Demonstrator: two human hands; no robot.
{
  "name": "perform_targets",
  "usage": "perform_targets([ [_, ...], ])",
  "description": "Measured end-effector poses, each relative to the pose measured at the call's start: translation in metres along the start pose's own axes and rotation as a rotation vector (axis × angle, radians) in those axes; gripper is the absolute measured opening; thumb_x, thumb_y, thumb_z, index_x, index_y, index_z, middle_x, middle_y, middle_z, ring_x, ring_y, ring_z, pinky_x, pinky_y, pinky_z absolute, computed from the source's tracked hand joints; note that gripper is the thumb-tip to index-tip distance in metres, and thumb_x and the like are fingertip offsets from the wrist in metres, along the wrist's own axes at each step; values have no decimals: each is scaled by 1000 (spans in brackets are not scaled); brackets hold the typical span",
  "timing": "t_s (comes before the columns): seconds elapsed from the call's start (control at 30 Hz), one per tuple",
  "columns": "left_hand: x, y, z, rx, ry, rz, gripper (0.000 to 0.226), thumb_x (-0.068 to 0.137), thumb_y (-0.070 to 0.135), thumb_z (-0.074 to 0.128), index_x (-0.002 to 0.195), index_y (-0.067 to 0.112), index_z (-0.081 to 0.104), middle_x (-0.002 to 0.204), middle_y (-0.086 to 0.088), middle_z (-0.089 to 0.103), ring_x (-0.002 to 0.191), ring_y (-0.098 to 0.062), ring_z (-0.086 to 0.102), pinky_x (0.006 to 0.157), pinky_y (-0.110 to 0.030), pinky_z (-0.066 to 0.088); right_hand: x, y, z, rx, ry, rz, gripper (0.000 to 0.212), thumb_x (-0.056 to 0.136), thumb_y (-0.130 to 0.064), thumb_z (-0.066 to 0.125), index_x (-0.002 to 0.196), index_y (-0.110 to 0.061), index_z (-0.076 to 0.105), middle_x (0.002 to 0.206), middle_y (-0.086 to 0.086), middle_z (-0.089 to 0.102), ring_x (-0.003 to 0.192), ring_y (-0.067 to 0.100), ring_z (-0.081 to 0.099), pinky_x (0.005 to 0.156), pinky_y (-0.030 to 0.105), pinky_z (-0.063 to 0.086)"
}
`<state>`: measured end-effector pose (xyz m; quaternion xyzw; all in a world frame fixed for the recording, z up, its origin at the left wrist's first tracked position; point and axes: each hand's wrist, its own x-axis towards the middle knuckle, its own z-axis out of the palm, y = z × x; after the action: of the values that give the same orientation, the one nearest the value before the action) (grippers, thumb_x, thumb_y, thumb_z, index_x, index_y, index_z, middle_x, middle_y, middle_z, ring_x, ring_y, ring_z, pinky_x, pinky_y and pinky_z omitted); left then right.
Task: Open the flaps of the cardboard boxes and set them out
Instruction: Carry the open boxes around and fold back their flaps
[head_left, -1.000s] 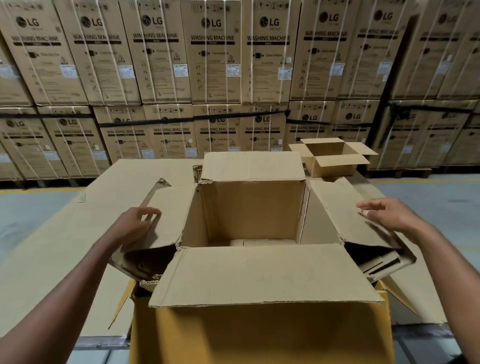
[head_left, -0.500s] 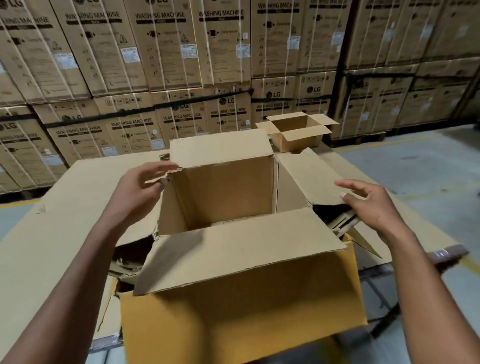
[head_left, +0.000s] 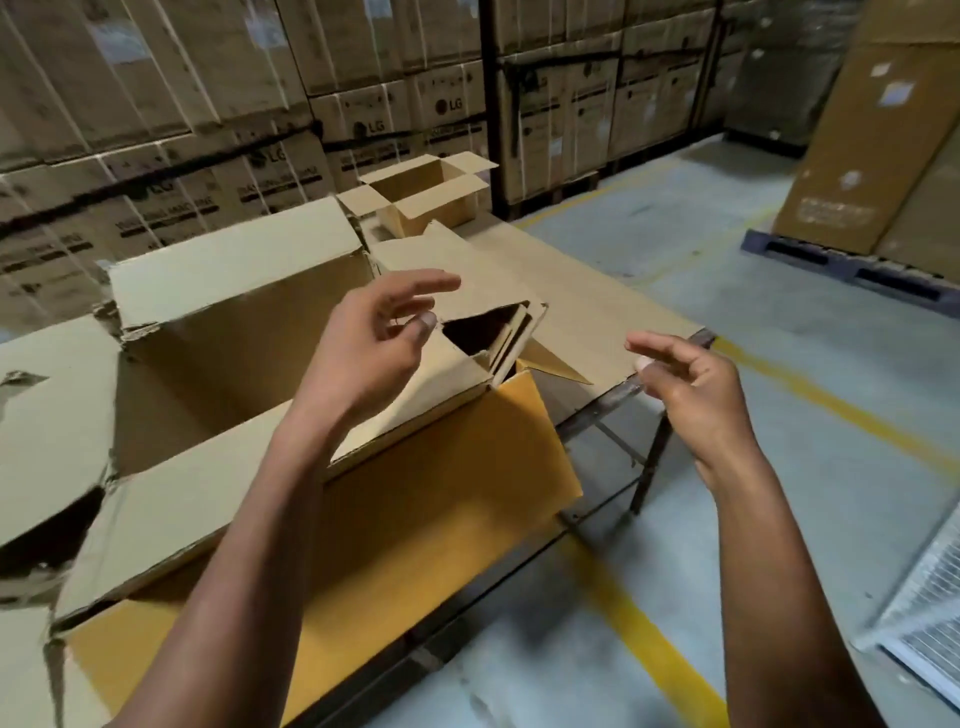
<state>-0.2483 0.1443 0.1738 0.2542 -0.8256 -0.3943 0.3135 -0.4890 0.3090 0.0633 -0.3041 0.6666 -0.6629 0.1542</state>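
Cardboard box (head_left: 322, 525), all four flaps folded outward, at 9 o'clock on the edge of a cardboard-covered table (head_left: 597, 312); left hand (head_left: 374, 343) raised above the box's right-hand flap at 12 o'clock, fingers loosely spread and grasping nothing; right hand (head_left: 691, 395) at 3 o'clock, off the table's edge over the grey floor (head_left: 810, 415), fingers likewise relaxed, released. Farther off at 12 o'clock, a second, smaller open box (head_left: 431, 192) on the same table, with stacked LG cartons (head_left: 208, 119) behind and a yellow floor line (head_left: 644, 639) at 5 o'clock.
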Motion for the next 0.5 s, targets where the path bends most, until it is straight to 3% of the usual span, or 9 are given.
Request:
perform_targets([
  [0.17, 10, 25, 116, -158, -158, 86, 37, 101, 6, 54, 127, 27, 67, 132, 16, 63, 121, -2, 60, 104, -28, 48, -12, 34, -75, 22, 108, 108, 31, 94, -4, 63, 115, -25, 74, 111, -13, 74, 105, 1, 68, 90, 21, 51],
  [0.3, 18, 27, 221, -229, -259, 6, 38, 99, 4, 54, 124, 29, 69, 128, 15, 66, 116, -8, 64, 102, -34, 50, -15, 62, -139, -5, 120, 174, 29, 94, -4, 63, 114, -22, 74, 108, -13, 74, 98, -5, 68, 81, 13, 50],
  [0.4, 25, 24, 299, -240, -304, -80, 39, 95, 6, 57, 118, 34, 72, 118, 11, 71, 101, -16, 68, 90, -32, 49, -7, 81, -190, -36, 99, 215, 29, 94, -3, 63, 107, -27, 74, 108, -12, 74, 97, -4, 68, 85, 13, 49],
  [0.5, 29, 19, 365, -304, -309, -181, 38, 86, 19, 57, 115, 39, 72, 108, 8, 71, 97, -21, 66, 88, -47, 54, 6, 101, -239, -90, 83, 254, 28, 93, -5, 64, 108, -27, 74, 109, -11, 74, 100, 0, 69, 93, 20, 51],
])
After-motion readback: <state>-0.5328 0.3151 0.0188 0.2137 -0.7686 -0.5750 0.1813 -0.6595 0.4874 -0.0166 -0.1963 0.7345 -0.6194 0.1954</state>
